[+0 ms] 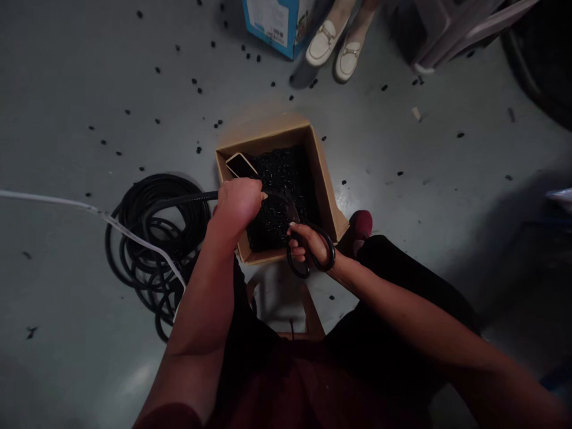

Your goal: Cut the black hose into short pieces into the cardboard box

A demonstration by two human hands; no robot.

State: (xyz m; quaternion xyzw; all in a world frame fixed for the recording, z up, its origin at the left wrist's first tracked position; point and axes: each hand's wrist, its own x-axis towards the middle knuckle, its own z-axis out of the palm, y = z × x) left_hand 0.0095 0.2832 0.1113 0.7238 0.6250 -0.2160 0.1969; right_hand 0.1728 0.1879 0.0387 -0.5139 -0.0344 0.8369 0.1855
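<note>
My left hand point(240, 199) is closed around a black ribbed tube point(196, 198), whose free end points right over a cardboard box point(322, 173). The tube runs back to a black coil point(129, 238) on the floor at the left. In my right hand point(309, 243) is a pair of scissors point(329, 250) with large black handles, the blades reaching up near the tube's end. Whether the blades touch the tube is too dark to tell. Many small black pieces point(290, 167) fill the box. A phone-like dark slab with a pale edge point(241, 165) leans in its far left corner.
Small black bits lie scattered over the grey floor point(67, 179). A white cable point(129, 229) crosses the coil. Beyond the box are a blue carton point(272, 27), another person's pale shoes point(322, 44) and a plastic stool point(442, 30). My legs flank the box's near side.
</note>
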